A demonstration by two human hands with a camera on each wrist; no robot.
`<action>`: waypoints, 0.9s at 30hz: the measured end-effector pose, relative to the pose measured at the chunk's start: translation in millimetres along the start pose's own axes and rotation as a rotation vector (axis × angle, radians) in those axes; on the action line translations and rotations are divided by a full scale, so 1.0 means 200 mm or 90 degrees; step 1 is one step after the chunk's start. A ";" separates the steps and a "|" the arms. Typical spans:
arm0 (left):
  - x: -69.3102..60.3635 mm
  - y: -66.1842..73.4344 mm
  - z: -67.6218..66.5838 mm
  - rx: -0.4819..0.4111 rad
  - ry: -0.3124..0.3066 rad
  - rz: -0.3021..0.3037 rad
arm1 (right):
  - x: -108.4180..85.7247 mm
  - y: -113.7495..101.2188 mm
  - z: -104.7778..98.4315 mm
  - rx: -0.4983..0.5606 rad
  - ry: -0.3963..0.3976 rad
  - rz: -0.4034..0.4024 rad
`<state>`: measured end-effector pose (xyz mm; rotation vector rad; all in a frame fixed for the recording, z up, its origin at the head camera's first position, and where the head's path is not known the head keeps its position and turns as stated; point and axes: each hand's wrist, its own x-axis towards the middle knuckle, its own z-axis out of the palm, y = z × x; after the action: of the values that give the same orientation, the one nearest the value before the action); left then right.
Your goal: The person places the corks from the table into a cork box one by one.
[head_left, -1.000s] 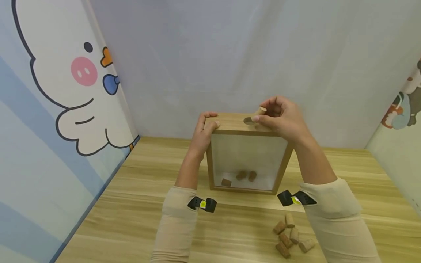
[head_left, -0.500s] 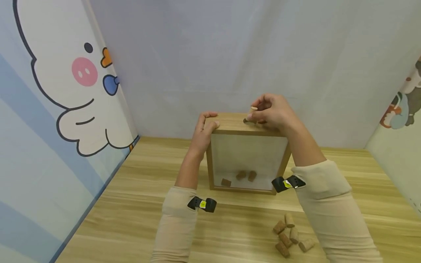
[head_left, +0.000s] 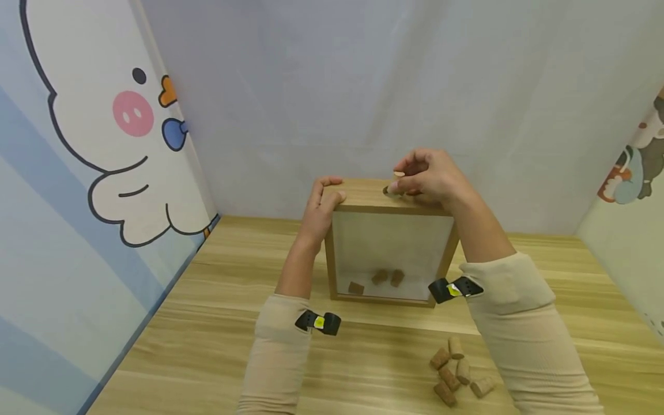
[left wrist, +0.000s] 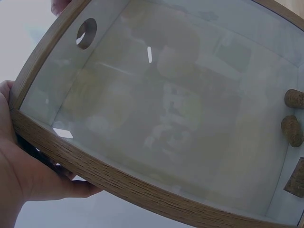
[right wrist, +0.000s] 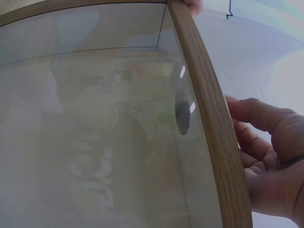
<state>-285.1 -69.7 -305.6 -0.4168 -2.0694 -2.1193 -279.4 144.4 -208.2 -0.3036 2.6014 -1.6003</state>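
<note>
Well, right hand (head_left: 441,178): narrow, pinching one cork (head_left: 399,173) between thumb and fingers above the box (head_left: 360,189).
Cork: stood about upright at the hole (left wrist: 86,34) in the box's top, its lower end hidden by the thumb.
Left hand (head_left: 319,213): gripped the box's upper left corner, apart from the cork.
Inner corks (head_left: 380,276): three lay at the bottom of the box, below both hands.
Pile (head_left: 449,378): six corks lay on the surface (head_left: 207,346), near the right sleeve (head_left: 529,323).

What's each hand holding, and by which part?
Right hand: a cork, pinched by its sides. Left hand: the wooden-framed box, at its top left corner.
</note>
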 end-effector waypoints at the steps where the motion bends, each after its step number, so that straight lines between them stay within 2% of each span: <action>1: 0.00 0.00 0.00 0.001 0.001 0.000 | 0.00 0.00 0.00 0.001 -0.004 -0.002; 9: 0.01 -0.01 0.00 0.002 0.004 -0.001 | 0.00 -0.01 -0.02 -0.036 -0.031 -0.001; 13: 0.01 -0.01 0.00 0.000 0.000 -0.005 | -0.05 -0.01 -0.03 -0.045 -0.035 -0.023; 19: 0.02 0.00 -0.01 0.001 0.011 0.002 | -0.12 0.01 -0.04 -0.069 -0.018 -0.092; 23: 0.01 0.00 -0.01 0.002 0.009 0.001 | -0.09 0.02 -0.02 -0.118 -0.005 -0.116; 27: 0.01 -0.01 0.00 0.008 0.006 0.004 | -0.05 0.04 0.01 -0.148 0.037 -0.115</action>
<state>-287.5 -69.2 -306.7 -0.4112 -2.0724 -2.0996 -270.7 148.6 -216.6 -0.5296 2.8825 -1.3714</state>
